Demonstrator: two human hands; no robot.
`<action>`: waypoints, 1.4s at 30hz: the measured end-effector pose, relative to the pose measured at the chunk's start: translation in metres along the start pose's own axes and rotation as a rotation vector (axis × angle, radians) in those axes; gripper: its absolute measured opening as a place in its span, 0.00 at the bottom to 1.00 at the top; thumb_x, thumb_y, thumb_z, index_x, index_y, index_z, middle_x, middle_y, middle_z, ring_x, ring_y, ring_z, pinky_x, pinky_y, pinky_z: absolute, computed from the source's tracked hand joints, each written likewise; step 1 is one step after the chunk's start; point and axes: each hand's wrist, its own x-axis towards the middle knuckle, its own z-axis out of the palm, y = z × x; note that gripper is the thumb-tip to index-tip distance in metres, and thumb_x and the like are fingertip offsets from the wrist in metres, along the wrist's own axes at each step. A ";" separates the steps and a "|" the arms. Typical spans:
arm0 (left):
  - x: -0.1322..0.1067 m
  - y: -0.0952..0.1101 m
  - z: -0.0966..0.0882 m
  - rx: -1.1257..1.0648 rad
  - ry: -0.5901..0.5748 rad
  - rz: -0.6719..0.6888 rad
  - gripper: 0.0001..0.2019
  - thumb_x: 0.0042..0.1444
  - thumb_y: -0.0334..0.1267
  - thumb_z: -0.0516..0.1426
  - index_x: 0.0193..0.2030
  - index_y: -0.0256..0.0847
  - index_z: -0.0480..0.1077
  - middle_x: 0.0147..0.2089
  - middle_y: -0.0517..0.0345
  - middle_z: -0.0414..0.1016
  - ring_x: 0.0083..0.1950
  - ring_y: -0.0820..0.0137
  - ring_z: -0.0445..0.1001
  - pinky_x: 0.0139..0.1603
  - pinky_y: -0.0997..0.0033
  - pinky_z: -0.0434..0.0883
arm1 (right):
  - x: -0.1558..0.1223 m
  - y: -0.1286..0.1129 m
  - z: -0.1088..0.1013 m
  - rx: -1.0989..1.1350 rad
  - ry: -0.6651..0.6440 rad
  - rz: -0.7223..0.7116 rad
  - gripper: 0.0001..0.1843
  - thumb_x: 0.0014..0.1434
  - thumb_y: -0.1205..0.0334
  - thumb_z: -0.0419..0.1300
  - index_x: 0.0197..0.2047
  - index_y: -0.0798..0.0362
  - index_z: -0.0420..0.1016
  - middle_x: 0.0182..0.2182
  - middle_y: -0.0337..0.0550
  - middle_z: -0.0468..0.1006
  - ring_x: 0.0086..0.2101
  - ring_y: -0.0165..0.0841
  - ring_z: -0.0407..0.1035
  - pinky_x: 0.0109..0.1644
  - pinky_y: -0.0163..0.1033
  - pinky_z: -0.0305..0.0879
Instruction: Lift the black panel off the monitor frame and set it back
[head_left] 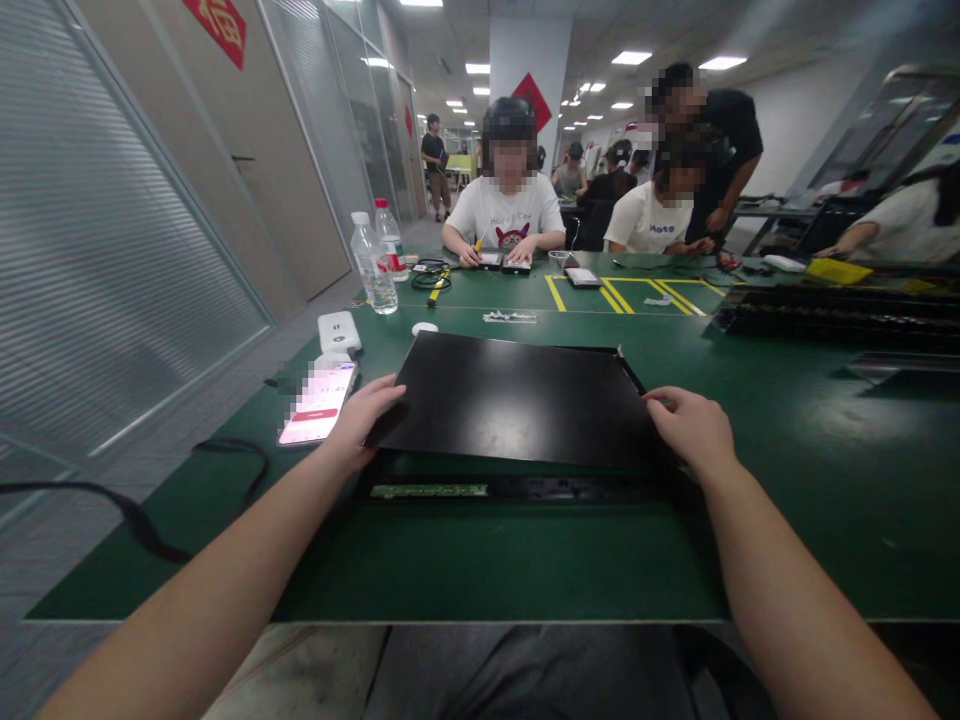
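A flat, glossy black panel (510,400) lies tilted over a shallow black tray (585,488), its near edge lifted off the tray. My left hand (371,415) grips the panel's left edge, thumb on top and fingers underneath. At the opposite side, my right hand (694,425) is closed with thumb and finger pinched at the panel's right edge, where the tray's rim also shows. Along the tray's near side runs a narrow green circuit board (429,491). The panel hides most of the tray's inside.
Left of the panel are a lit phone (321,400), a white power bank (339,332) and two bottles (375,265). Small white scraps (510,317) lie beyond it. Dark panels (847,312) are stacked at right. Across the green table (510,570), a person (510,205) handles small boxes.
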 end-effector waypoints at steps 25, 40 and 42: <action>-0.006 0.004 0.005 0.066 -0.055 -0.045 0.21 0.51 0.32 0.64 0.52 0.45 0.71 0.39 0.55 0.82 0.37 0.62 0.83 0.34 0.69 0.78 | 0.009 0.014 0.004 0.112 0.004 0.044 0.16 0.53 0.54 0.58 0.38 0.46 0.86 0.32 0.44 0.83 0.33 0.40 0.73 0.35 0.42 0.64; -0.009 0.008 0.008 0.033 -0.035 -0.067 0.21 0.52 0.30 0.61 0.54 0.45 0.75 0.40 0.54 0.84 0.40 0.61 0.84 0.33 0.70 0.77 | 0.010 0.015 0.007 0.104 0.015 0.043 0.15 0.52 0.54 0.58 0.36 0.45 0.86 0.31 0.44 0.83 0.34 0.42 0.73 0.35 0.42 0.64; -0.008 0.008 0.007 0.018 -0.047 -0.066 0.21 0.53 0.30 0.60 0.54 0.45 0.75 0.40 0.55 0.84 0.40 0.61 0.84 0.33 0.70 0.78 | 0.010 0.015 0.007 0.105 0.004 0.051 0.15 0.52 0.54 0.58 0.36 0.45 0.86 0.31 0.44 0.83 0.34 0.42 0.73 0.35 0.43 0.63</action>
